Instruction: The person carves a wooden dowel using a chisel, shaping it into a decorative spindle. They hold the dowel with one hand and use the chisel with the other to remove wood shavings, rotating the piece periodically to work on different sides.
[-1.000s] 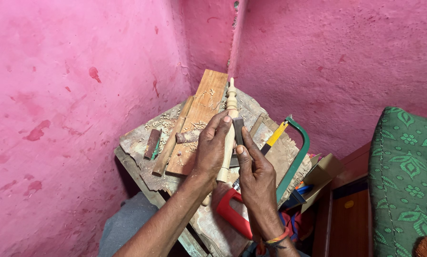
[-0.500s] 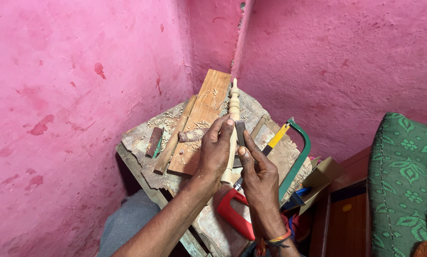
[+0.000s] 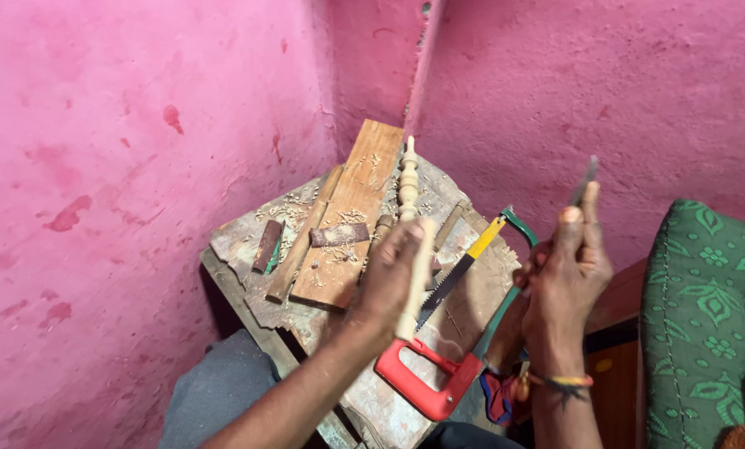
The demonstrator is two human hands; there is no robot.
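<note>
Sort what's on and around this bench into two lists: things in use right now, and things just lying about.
In use:
left hand gripping the turned wooden spindle
right hand raised off the bench, holding a thin dark tool

Lying about:
hacksaw
wooden plank
long stick
small dark blocks
wood shavings
green patterned cushion

Spindle (image 3: pixel 409 199) in my left hand (image 3: pixel 389 278) over workbench (image 3: pixel 239 249) centre; plank (image 3: pixel 347 216) left of it, hacksaw (image 3: pixel 455 333) along right edge, right hand (image 3: pixel 567 266) beyond that edge.

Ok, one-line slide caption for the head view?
Left hand grips turned wooden spindle on workbench; right hand lifts thin tool beside hacksaw.
</note>
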